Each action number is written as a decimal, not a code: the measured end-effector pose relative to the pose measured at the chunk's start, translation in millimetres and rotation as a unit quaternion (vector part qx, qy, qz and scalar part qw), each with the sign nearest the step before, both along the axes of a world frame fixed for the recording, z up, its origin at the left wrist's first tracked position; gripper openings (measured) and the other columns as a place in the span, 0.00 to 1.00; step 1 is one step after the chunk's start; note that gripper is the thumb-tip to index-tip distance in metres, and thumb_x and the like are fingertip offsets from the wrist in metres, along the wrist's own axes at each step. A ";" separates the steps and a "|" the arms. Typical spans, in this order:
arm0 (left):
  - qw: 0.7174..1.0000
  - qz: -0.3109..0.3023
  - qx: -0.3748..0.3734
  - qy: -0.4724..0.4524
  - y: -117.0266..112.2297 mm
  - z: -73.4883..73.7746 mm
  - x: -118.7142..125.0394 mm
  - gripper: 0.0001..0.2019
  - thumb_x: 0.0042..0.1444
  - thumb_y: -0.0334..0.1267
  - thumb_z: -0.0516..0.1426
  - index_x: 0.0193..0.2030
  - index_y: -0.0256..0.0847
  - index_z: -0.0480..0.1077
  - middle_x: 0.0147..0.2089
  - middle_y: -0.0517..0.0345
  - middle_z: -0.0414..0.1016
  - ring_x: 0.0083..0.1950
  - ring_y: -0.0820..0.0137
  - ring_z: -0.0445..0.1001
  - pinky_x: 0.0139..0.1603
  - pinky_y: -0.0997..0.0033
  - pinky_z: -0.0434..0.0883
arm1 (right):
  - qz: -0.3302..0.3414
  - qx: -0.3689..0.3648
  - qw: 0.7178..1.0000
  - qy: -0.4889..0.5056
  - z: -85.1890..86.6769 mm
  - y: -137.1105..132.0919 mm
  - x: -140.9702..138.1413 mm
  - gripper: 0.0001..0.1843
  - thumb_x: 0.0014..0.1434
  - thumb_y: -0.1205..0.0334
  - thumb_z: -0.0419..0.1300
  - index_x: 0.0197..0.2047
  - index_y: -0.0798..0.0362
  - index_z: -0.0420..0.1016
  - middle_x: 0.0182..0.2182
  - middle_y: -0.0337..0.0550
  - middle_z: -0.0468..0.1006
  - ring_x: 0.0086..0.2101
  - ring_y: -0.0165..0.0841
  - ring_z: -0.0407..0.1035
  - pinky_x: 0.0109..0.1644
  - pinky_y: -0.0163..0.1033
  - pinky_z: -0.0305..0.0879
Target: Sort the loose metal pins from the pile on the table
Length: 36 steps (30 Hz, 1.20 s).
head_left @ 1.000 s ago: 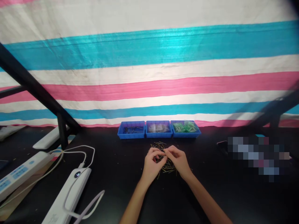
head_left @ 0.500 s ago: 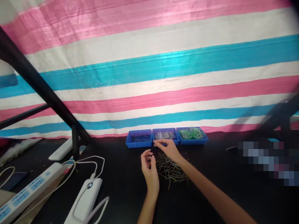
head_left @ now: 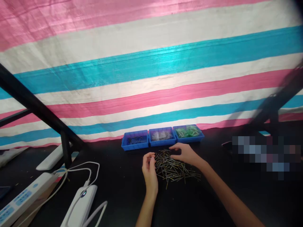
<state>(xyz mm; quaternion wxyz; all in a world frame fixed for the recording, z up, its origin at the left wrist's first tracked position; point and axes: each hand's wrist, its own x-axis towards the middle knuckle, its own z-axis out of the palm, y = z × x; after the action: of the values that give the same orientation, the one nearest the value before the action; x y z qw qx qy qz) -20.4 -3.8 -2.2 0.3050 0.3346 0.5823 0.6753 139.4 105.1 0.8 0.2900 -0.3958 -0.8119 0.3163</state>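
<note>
A loose pile of thin metal sticks [head_left: 172,168], like long nails or drill bits, lies on the black tabletop. At its left edge is my left hand [head_left: 150,176], fingers curled in with the thumb close to their tips; what they hold, if anything, cannot be made out. My right hand [head_left: 188,154] reaches over the pile's far right side, thumb and fingers apart with nothing visible between them. Behind the pile stand three blue trays: the left tray [head_left: 134,146] has a few dark thin pieces, the middle tray [head_left: 163,142] clear plastic bags, the right tray [head_left: 189,139] green-and-clear bags.
To the left lie a white power strip [head_left: 30,194] and a white power bank [head_left: 81,205] with looping cables. Black metal braces [head_left: 42,110] slant down on both sides. A striped sheet [head_left: 151,82] hangs behind the table. A dark phone-like object [head_left: 227,145] rests at right.
My right hand has moved from the trays' front edge back and right over the pile, its pinched fingers now apart. My left hand's fingers have drawn nearer its thumb. The view has shifted slightly.
</note>
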 end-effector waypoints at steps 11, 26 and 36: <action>0.997 -0.050 -0.033 -0.038 3.5 -8.7 4.1 0.10 0.55 0.42 0.50 0.33 0.39 0.69 0.36 0.57 0.67 0.33 0.72 0.62 0.26 0.77 0.59 | 0.016 -0.010 0.999 -0.036 -12.1 -10.6 39.6 0.12 0.48 0.71 0.60 0.35 0.49 0.79 0.32 0.39 0.80 0.33 0.33 0.70 0.39 0.38 0.62; 0.993 -0.102 -0.058 -0.024 3.8 -11.0 6.6 0.09 0.55 0.42 0.53 0.31 0.40 0.70 0.29 0.62 0.65 0.29 0.75 0.60 0.28 0.77 0.59 | -0.066 0.036 0.997 -0.028 -8.1 -22.4 28.2 0.09 0.55 0.68 0.57 0.36 0.48 0.76 0.32 0.38 0.78 0.32 0.32 0.64 0.39 0.39 0.53; 0.967 -0.161 -0.023 0.198 2.5 -4.5 23.0 0.08 0.51 0.38 0.58 0.37 0.41 0.75 0.30 0.59 0.67 0.28 0.75 0.62 0.26 0.75 0.59 | 0.016 -0.168 0.963 0.211 2.7 -38.4 9.9 0.10 0.57 0.60 0.55 0.39 0.52 0.75 0.26 0.37 0.71 0.24 0.26 0.60 0.28 0.32 0.56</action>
<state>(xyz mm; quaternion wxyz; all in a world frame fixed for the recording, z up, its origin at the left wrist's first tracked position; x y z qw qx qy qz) 2.6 -1.3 -6.7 0.2963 0.5439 0.5845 0.5241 149.3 66.8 3.5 0.3785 -0.3502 -0.6738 0.5293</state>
